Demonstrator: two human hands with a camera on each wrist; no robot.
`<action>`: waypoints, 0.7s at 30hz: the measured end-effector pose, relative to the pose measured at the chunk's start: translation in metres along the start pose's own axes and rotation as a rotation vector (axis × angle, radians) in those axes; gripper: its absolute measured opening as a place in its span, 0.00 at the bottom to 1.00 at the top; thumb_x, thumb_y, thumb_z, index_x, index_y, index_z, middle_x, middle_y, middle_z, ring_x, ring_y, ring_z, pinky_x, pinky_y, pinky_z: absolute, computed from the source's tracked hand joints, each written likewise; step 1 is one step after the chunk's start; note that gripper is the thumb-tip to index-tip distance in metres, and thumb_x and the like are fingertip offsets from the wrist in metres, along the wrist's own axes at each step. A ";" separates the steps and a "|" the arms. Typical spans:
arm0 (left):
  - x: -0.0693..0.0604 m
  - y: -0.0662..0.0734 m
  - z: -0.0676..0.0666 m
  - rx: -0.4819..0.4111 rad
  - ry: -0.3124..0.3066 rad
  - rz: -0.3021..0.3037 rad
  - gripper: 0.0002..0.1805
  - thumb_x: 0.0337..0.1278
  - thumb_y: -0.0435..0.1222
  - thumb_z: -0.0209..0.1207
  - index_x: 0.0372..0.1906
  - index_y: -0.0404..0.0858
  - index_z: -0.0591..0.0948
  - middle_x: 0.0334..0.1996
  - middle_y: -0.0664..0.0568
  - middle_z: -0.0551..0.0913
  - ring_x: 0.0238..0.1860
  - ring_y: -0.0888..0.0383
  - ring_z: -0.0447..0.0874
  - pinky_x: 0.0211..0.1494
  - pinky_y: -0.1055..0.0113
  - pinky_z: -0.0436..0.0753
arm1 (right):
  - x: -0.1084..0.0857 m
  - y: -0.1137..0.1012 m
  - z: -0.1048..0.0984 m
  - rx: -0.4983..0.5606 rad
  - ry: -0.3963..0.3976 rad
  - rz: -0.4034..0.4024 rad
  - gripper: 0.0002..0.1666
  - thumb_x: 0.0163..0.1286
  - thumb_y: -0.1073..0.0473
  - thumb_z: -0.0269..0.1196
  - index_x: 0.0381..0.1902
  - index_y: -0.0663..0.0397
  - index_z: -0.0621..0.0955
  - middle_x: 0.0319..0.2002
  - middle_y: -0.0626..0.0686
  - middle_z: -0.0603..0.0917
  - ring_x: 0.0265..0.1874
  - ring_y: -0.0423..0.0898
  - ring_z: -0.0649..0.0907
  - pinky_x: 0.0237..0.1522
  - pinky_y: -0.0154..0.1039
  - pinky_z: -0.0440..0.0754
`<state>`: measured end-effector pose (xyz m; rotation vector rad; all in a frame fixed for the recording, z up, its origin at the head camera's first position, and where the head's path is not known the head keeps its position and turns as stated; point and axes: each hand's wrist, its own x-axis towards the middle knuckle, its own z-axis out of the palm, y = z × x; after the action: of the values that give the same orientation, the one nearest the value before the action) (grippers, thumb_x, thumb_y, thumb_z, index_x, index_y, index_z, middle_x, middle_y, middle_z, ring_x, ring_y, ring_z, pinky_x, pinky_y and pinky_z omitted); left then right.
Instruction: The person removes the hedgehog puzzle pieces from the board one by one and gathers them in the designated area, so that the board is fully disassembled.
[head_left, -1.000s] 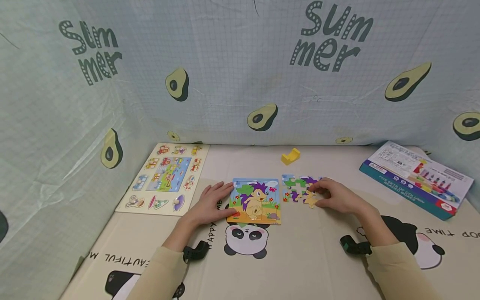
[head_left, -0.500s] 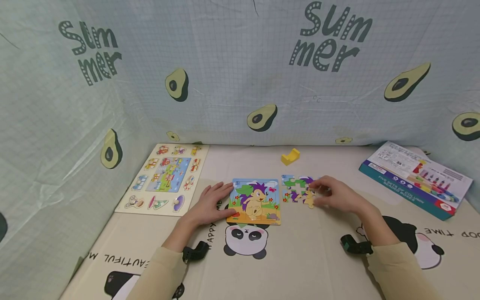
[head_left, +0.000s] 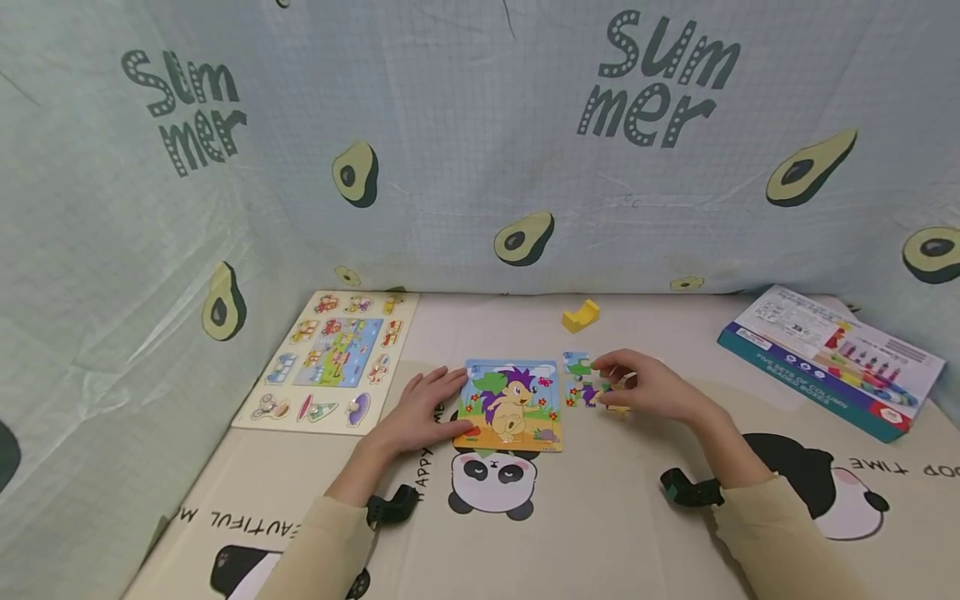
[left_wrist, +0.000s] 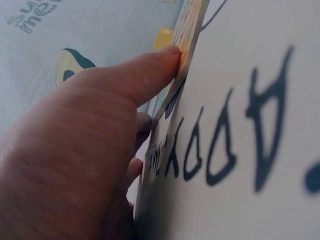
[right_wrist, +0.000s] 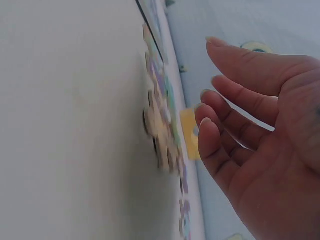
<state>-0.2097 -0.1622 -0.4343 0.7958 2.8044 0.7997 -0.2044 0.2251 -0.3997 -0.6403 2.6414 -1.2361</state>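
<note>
A square hedgehog jigsaw puzzle (head_left: 512,407) lies on the table in the head view, its picture whole. My left hand (head_left: 422,411) rests at its left side, thumb and fingertips on the edge. In the left wrist view the thumb of that hand (left_wrist: 95,125) touches the board's rim (left_wrist: 191,50). To the right lie several loose jigsaw pieces (head_left: 579,392). Over them hovers my right hand (head_left: 651,388), which hides part of the group. In the right wrist view that hand (right_wrist: 255,125) has bent, parted fingers and holds nothing, apart from the slightly blurred pieces (right_wrist: 160,130).
A knob puzzle board (head_left: 330,358) lies at the back left. Behind the loose pieces stands a small yellow curved block (head_left: 581,316). A beaded-toy box (head_left: 832,358) occupies the right side. A fabric wall with avocado prints (head_left: 450,167) closes off the back.
My right hand has moved left, further over the loose pieces, and now covers more of them. The left hand and the hedgehog puzzle have stayed in place.
</note>
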 end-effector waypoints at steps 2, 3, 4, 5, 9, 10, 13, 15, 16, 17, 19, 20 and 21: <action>0.000 -0.001 0.001 -0.001 0.000 -0.002 0.47 0.58 0.58 0.64 0.77 0.41 0.65 0.76 0.49 0.64 0.79 0.45 0.48 0.78 0.44 0.40 | 0.007 -0.004 0.005 0.008 -0.011 0.002 0.28 0.65 0.59 0.72 0.59 0.66 0.78 0.49 0.58 0.80 0.47 0.53 0.77 0.47 0.38 0.80; -0.001 -0.001 0.001 -0.002 0.001 -0.002 0.47 0.58 0.59 0.64 0.77 0.41 0.65 0.76 0.49 0.65 0.79 0.45 0.48 0.78 0.43 0.40 | 0.010 -0.006 0.008 0.010 -0.014 0.003 0.27 0.65 0.60 0.72 0.59 0.65 0.78 0.48 0.58 0.80 0.46 0.53 0.78 0.47 0.39 0.81; -0.001 -0.001 0.001 -0.004 0.001 -0.002 0.47 0.58 0.59 0.64 0.77 0.41 0.65 0.76 0.49 0.64 0.79 0.45 0.48 0.78 0.44 0.40 | 0.013 -0.008 0.010 0.014 -0.016 0.006 0.27 0.65 0.60 0.72 0.59 0.65 0.78 0.48 0.58 0.80 0.46 0.53 0.78 0.46 0.40 0.81; -0.001 -0.001 0.001 -0.005 0.001 0.000 0.47 0.58 0.59 0.63 0.77 0.41 0.65 0.76 0.49 0.65 0.79 0.45 0.48 0.78 0.43 0.40 | 0.017 -0.011 0.013 0.014 -0.018 0.007 0.27 0.65 0.60 0.72 0.59 0.65 0.78 0.48 0.58 0.81 0.46 0.53 0.78 0.46 0.41 0.81; -0.001 -0.001 0.000 -0.006 0.003 0.000 0.47 0.58 0.59 0.63 0.77 0.41 0.65 0.75 0.49 0.65 0.79 0.45 0.48 0.78 0.44 0.40 | 0.030 -0.020 0.025 0.032 -0.029 0.009 0.27 0.65 0.60 0.72 0.59 0.63 0.78 0.46 0.55 0.80 0.45 0.52 0.77 0.46 0.43 0.81; -0.001 -0.001 0.000 -0.007 0.004 0.000 0.47 0.58 0.59 0.63 0.77 0.41 0.65 0.75 0.49 0.65 0.79 0.45 0.48 0.78 0.44 0.40 | 0.032 -0.022 0.028 0.039 -0.037 0.012 0.27 0.65 0.60 0.72 0.59 0.63 0.78 0.46 0.55 0.80 0.46 0.52 0.77 0.46 0.43 0.81; -0.001 -0.001 0.000 -0.006 0.005 0.002 0.47 0.58 0.59 0.63 0.77 0.41 0.65 0.75 0.49 0.65 0.79 0.45 0.48 0.78 0.44 0.40 | 0.040 -0.027 0.036 0.056 -0.060 0.027 0.27 0.65 0.59 0.72 0.60 0.62 0.78 0.46 0.54 0.80 0.45 0.51 0.77 0.47 0.43 0.81; 0.000 -0.001 0.000 -0.006 0.003 0.003 0.47 0.58 0.59 0.63 0.77 0.41 0.65 0.75 0.49 0.65 0.79 0.45 0.48 0.78 0.44 0.40 | 0.044 -0.030 0.041 0.060 -0.070 0.032 0.27 0.64 0.60 0.72 0.60 0.62 0.79 0.45 0.53 0.81 0.45 0.50 0.77 0.48 0.43 0.80; 0.000 -0.001 0.000 -0.005 0.002 0.004 0.47 0.58 0.59 0.63 0.77 0.41 0.65 0.75 0.49 0.65 0.79 0.45 0.48 0.78 0.43 0.40 | 0.046 -0.030 0.043 0.056 -0.072 0.030 0.27 0.64 0.60 0.72 0.59 0.62 0.79 0.45 0.52 0.81 0.45 0.50 0.78 0.49 0.42 0.80; 0.000 -0.001 0.000 -0.006 0.001 0.005 0.47 0.58 0.59 0.63 0.77 0.41 0.65 0.76 0.49 0.65 0.79 0.45 0.48 0.78 0.43 0.40 | 0.048 -0.031 0.046 0.048 -0.072 0.028 0.27 0.64 0.60 0.72 0.59 0.61 0.79 0.44 0.52 0.81 0.44 0.49 0.78 0.49 0.42 0.81; 0.000 -0.002 0.000 -0.007 0.002 0.006 0.47 0.58 0.58 0.64 0.77 0.41 0.65 0.75 0.49 0.65 0.79 0.45 0.48 0.78 0.43 0.40 | 0.050 -0.032 0.049 0.032 -0.075 0.012 0.26 0.64 0.61 0.72 0.58 0.62 0.79 0.44 0.51 0.82 0.44 0.48 0.78 0.50 0.42 0.80; 0.000 -0.002 0.001 -0.008 0.003 0.007 0.47 0.58 0.58 0.64 0.77 0.40 0.65 0.75 0.49 0.65 0.79 0.45 0.48 0.78 0.43 0.40 | 0.051 -0.032 0.051 0.022 -0.076 0.006 0.25 0.64 0.61 0.72 0.57 0.63 0.79 0.43 0.51 0.82 0.43 0.48 0.78 0.50 0.42 0.80; 0.000 -0.002 0.001 -0.008 0.004 0.008 0.47 0.58 0.58 0.64 0.77 0.40 0.65 0.75 0.49 0.65 0.79 0.45 0.48 0.77 0.43 0.40 | 0.052 -0.032 0.053 0.009 -0.077 -0.001 0.24 0.65 0.61 0.72 0.57 0.63 0.79 0.43 0.51 0.82 0.43 0.48 0.78 0.50 0.43 0.80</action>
<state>-0.2102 -0.1633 -0.4361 0.8054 2.8011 0.8146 -0.2245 0.1472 -0.4073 -0.6735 2.5723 -1.1977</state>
